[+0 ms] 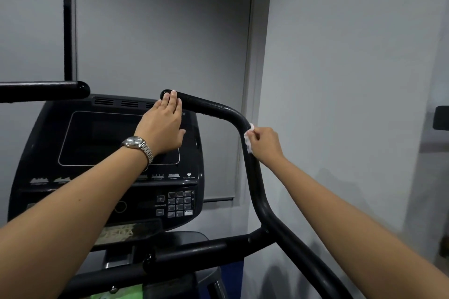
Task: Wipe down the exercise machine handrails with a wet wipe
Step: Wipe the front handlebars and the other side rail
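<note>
Head view is showing two hands, one wet wipe and two handrails. The right hand (264, 143) is pinching the bunched white wet wipe (248, 139) against the bend of the right handrail (220, 110), fingers curled tight. The left hand (162, 124) is lying nearly flat, fingers extended and released, fingertips touching that rail's end; a wristwatch (138, 147) is sitting on its wrist. Below the fingers, the console (107, 143) is standing; leftward, the left handrail (43, 91) is ending.

Dim, flat indoor light, soft shadows, wide-angle bending at edges
</note>
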Tool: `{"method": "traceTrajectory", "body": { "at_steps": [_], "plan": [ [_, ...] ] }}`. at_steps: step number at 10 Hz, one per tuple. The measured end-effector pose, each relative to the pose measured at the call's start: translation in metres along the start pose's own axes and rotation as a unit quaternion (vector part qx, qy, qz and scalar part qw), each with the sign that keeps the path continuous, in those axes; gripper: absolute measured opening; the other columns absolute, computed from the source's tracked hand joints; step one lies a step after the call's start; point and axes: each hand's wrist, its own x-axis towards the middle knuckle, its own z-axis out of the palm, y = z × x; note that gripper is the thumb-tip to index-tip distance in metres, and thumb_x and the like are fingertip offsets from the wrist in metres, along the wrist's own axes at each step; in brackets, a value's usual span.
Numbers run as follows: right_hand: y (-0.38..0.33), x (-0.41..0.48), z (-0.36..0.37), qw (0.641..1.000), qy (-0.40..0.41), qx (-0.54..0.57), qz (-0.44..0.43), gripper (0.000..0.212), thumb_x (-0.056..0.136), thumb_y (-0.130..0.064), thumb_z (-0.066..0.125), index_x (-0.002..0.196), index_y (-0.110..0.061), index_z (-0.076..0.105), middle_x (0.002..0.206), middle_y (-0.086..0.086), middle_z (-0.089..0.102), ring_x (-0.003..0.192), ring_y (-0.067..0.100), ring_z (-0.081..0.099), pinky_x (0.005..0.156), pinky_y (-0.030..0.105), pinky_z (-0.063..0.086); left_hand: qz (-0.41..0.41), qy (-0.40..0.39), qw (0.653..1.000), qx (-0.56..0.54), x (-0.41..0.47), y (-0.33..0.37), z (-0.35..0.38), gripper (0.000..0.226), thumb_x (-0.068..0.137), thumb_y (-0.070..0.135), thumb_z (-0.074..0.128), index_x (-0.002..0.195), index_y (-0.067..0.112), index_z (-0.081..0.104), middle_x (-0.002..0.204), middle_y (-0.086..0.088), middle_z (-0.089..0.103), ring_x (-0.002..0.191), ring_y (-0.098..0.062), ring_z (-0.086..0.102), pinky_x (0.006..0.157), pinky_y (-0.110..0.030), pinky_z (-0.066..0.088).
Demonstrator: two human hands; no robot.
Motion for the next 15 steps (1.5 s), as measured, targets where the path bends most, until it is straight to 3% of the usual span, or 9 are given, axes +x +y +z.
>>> {"method": "traceTrajectory", "body": {
  "at_steps": [2,4,5,6,7,9,11,13,15],
  "plan": [
    [0.028,-0.025,-0.006,0.999,-0.002,-0.016,-0.037,0.032,0.096,-0.006,0.044,0.067,-0.007,0.060,0.057,-0.001,0.057,0.048,0.016,0.056,0.055,0.030,0.049,0.002,0.012,1.000,-0.013,0.000,-0.001,0.002,0.077,0.093,0.041,0.043,0.148,-0.001,0.007,0.156,-0.022,0.001,0.146,-0.030,0.006,0.119,-0.038,0.014],
    [0.000,0.006,0.006,0.989,0.029,-0.082,-0.123,0.043,0.095,-0.003,0.040,0.133,-0.017,0.055,0.073,-0.001,0.056,0.059,0.017,0.046,0.062,0.026,0.038,0.001,0.017,1.000,-0.016,0.000,0.000,0.003,0.078,0.093,0.041,0.044,0.148,-0.001,0.008,0.156,-0.022,0.002,0.145,-0.031,0.007,0.119,-0.038,0.014],
    [0.023,-0.014,0.001,0.970,0.032,-0.140,-0.194,0.049,0.091,0.002,0.045,0.137,-0.013,0.050,0.080,0.011,0.066,0.059,0.030,0.052,0.060,0.030,0.042,0.004,0.017,1.000,-0.026,-0.001,-0.003,0.003,0.077,0.093,0.040,0.043,0.149,0.001,0.007,0.157,-0.020,0.001,0.146,-0.028,0.005,0.119,-0.036,0.013],
    [0.032,-0.014,-0.003,0.963,0.027,-0.144,-0.226,0.049,0.087,0.006,0.048,0.131,-0.013,0.057,0.122,0.010,0.065,0.074,0.036,0.065,0.070,0.030,0.049,0.002,0.018,0.999,-0.026,-0.001,-0.003,0.004,0.077,0.093,0.040,0.043,0.149,0.001,0.008,0.157,-0.020,0.001,0.146,-0.028,0.006,0.119,-0.036,0.013],
    [0.013,0.000,0.006,0.955,0.026,-0.171,-0.240,0.047,0.089,0.004,0.046,0.132,-0.012,0.055,0.143,0.009,0.047,0.087,0.039,0.066,0.078,0.037,0.053,0.002,0.016,1.000,-0.026,0.000,-0.001,0.004,0.077,0.093,0.040,0.044,0.149,0.000,0.008,0.157,-0.020,0.001,0.146,-0.029,0.006,0.119,-0.037,0.014],
    [0.028,-0.020,-0.007,0.896,-0.030,-0.302,-0.323,0.049,0.080,0.006,0.055,0.123,-0.015,0.062,0.145,0.007,0.045,0.071,0.039,0.065,0.052,0.043,0.053,0.007,0.015,0.999,-0.032,-0.001,-0.005,0.003,0.076,0.093,0.040,0.043,0.149,0.002,0.007,0.157,-0.019,0.000,0.146,-0.027,0.005,0.119,-0.035,0.012],
    [0.016,0.006,0.004,0.854,-0.044,-0.375,-0.357,0.044,0.084,0.006,0.043,0.123,-0.004,0.061,0.140,0.002,0.051,0.135,0.032,0.040,0.094,0.047,0.050,0.006,0.016,0.999,-0.033,-0.001,-0.004,0.002,0.076,0.094,0.040,0.043,0.149,0.001,0.007,0.157,-0.019,0.001,0.146,-0.028,0.005,0.119,-0.036,0.013],
    [0.021,-0.014,-0.003,0.853,-0.036,-0.388,-0.347,0.048,0.087,-0.010,0.029,0.123,-0.010,0.061,0.135,-0.004,0.055,0.110,0.026,0.058,0.067,0.039,0.058,0.007,0.013,0.999,-0.035,-0.002,-0.005,0.001,0.075,0.094,0.039,0.043,0.149,0.000,0.008,0.157,-0.020,0.001,0.146,-0.028,0.006,0.119,-0.036,0.013],
    [0.007,-0.001,0.008,0.853,-0.054,-0.418,-0.307,0.054,0.090,0.003,0.044,0.142,-0.010,0.042,0.153,-0.006,0.032,0.144,0.022,0.022,0.095,0.042,0.049,0.010,0.007,0.999,-0.038,-0.001,-0.006,-0.002,0.075,0.094,0.038,0.043,0.149,0.001,0.008,0.157,-0.019,0.001,0.146,-0.028,0.006,0.119,-0.036,0.013]
  ]
}}
